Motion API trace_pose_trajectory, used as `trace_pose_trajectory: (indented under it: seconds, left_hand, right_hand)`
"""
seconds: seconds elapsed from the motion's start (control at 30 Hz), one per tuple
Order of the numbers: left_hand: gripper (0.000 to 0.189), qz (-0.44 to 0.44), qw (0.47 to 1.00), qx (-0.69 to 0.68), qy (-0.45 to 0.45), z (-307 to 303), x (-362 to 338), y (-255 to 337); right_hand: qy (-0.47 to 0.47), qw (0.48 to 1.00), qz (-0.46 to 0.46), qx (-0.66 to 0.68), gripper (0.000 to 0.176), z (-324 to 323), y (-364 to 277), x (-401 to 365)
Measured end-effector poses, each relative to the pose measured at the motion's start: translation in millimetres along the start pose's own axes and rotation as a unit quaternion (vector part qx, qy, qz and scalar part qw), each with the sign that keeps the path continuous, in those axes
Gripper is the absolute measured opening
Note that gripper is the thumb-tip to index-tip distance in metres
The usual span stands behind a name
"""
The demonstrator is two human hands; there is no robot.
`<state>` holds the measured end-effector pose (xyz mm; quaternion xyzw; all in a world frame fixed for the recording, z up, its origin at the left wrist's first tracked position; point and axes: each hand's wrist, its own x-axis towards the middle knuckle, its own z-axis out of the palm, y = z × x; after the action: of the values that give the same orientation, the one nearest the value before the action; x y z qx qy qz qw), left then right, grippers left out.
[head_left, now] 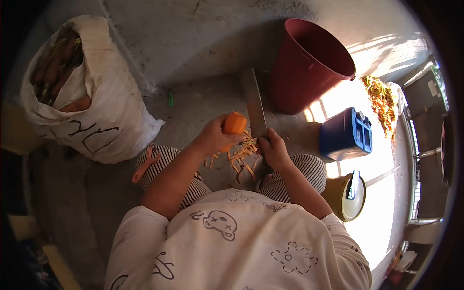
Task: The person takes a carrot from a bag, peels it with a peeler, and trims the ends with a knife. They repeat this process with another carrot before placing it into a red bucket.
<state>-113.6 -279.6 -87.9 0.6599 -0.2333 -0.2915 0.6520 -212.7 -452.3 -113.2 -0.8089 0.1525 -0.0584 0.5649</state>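
Note:
My left hand (212,137) is closed around a thick peeled carrot (235,123), its bright orange flat end turned up and to the right. In my right hand (275,150) is the handle of a large knife (256,104). The long, wide blade points away from me, just right of the carrot and apart from it. Below and between my hands, a heap of carrot peelings (243,157) lies on the floor between my legs. An orange-pink peeler (146,165) rests on my left knee, near my left forearm.
A white sack (108,96) of unpeeled carrots (58,67) stands at the left. A dark red bucket (302,67), a blue jerrycan (340,135) and a lidded tub (345,203) with a phone (353,184) on it stand at the right. More peelings (380,99) lie farther off, at right.

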Motion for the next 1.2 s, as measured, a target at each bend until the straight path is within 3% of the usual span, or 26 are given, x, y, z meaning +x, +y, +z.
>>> trace_pose_trajectory:
  seconds: [0.03, 0.13, 0.2, 0.43, 0.7, 0.9, 1.13, 1.2]
  left_hand:
    - [0.045, -0.006, 1.000, 0.024, -0.001, -1, 0, 0]
    - [0.048, -0.032, 0.998, 0.059, -0.002, -1, -2, 3]
    - [0.047, -0.059, 0.998, 0.030, -0.002, 2, -4, 9]
    - [0.046, -0.023, 0.994, -0.018, -0.108, 7, -11, 12]
    - [0.046, -0.003, 0.996, 0.052, -0.078, 11, -12, 12]
    - [0.043, 0.076, 0.982, 0.172, 0.012, 19, -9, 5]
    - [0.043, 0.064, 0.966, 0.225, 0.111, 32, -11, 2]
    - [0.046, 0.066, 0.951, 0.261, 0.154, 38, -10, -3]
  right_hand:
    - [-0.001, 1.000, -0.013, 0.025, 0.021, -3, -5, 0]
    - [-0.045, 0.993, 0.098, 0.043, 0.020, -13, -45, -6]
    - [-0.035, 0.993, 0.095, 0.056, 0.027, -12, -55, -7]
    - [-0.053, 0.995, 0.087, 0.002, 0.062, -10, -62, 1]
    - [-0.060, 0.995, 0.081, -0.022, 0.064, -6, -55, 3]
    - [-0.059, 0.995, 0.081, -0.018, 0.057, -3, -52, 1]
    - [-0.091, 0.980, 0.151, 0.087, 0.049, 1, -50, 0]
    - [-0.075, 0.984, 0.152, 0.058, 0.056, 2, -52, -1]
